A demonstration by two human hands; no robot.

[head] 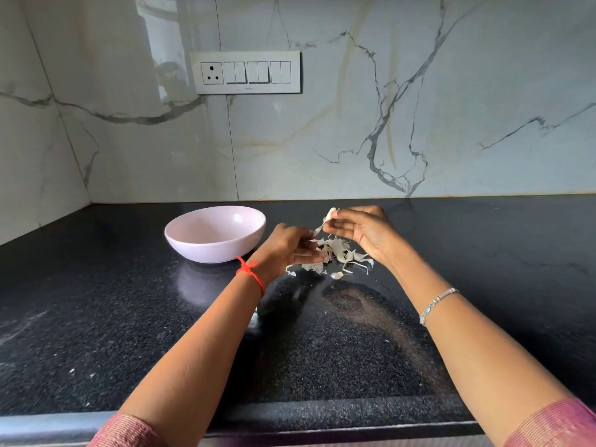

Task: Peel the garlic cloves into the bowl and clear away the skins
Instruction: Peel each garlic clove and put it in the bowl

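A pale pink bowl (215, 234) sits on the black counter at centre left; I cannot see anything inside it. To its right lies a pile of papery garlic skins (335, 256). My right hand (366, 232) hovers above the pile and pinches a garlic clove (330, 215) at its fingertips. My left hand (288, 248) is just left of the pile, its fingers pinching a strip of skin (317, 230) that still hangs from the clove. Both hands are a little above the counter.
The black speckled counter (322, 350) runs to a rounded front edge near me. A marble wall with a switch panel (246, 72) stands behind. A side wall closes the left corner. A few tiny skin flecks (72, 371) lie at the near left.
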